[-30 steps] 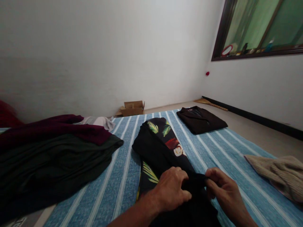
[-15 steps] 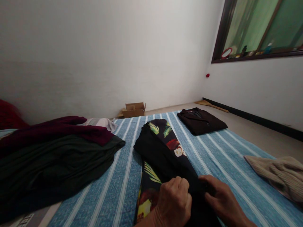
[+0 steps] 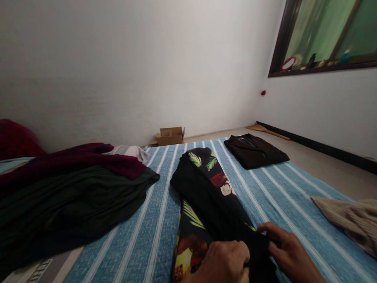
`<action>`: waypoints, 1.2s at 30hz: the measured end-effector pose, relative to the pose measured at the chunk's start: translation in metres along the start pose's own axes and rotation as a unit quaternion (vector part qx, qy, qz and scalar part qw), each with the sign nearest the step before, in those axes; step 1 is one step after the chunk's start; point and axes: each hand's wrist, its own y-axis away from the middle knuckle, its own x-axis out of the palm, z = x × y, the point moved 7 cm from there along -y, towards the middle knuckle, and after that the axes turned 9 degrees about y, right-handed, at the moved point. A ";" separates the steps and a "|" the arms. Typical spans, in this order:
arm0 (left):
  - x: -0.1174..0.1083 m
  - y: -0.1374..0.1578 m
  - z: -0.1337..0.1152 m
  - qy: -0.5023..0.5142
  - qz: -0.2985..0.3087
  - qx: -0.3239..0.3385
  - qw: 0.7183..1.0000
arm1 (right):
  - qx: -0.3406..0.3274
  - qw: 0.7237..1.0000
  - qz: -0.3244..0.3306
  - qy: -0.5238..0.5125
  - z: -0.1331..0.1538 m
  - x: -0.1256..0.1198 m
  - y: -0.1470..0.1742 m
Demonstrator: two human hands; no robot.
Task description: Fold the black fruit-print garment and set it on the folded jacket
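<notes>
A black garment with printed leaves and coconuts lies lengthwise on the blue striped bed cover. A plain black part of it, perhaps a sleeve, is laid over the print. At the near end my left hand is closed on this black cloth, its fingertips partly hidden. To its right, my right hand grips the cloth's edge between thumb and fingers. The garment's lowest part is cut off by the bottom of the view.
A dark green garment and a maroon one lie heaped on the left. A folded dark brown garment rests at the far right, and a beige ribbed cloth at the near right. Beyond the bed stands an open cardboard box.
Both hands have moved nearer to me and slightly right along the black cloth, still holding it. The whole view has shifted a little, so everything appears further right.
</notes>
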 end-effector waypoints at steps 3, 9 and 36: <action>-0.004 0.001 -0.007 0.202 0.021 -0.009 0.979 | 0.092 0.990 0.047 -0.092 -0.009 0.005 0.000; -0.047 0.003 -0.006 0.131 -0.099 -0.052 0.985 | 0.189 0.942 0.144 -0.236 -0.021 0.017 0.007; -0.016 0.003 0.012 -0.069 0.075 -0.001 0.995 | -0.530 0.716 -0.103 0.442 0.080 0.005 0.042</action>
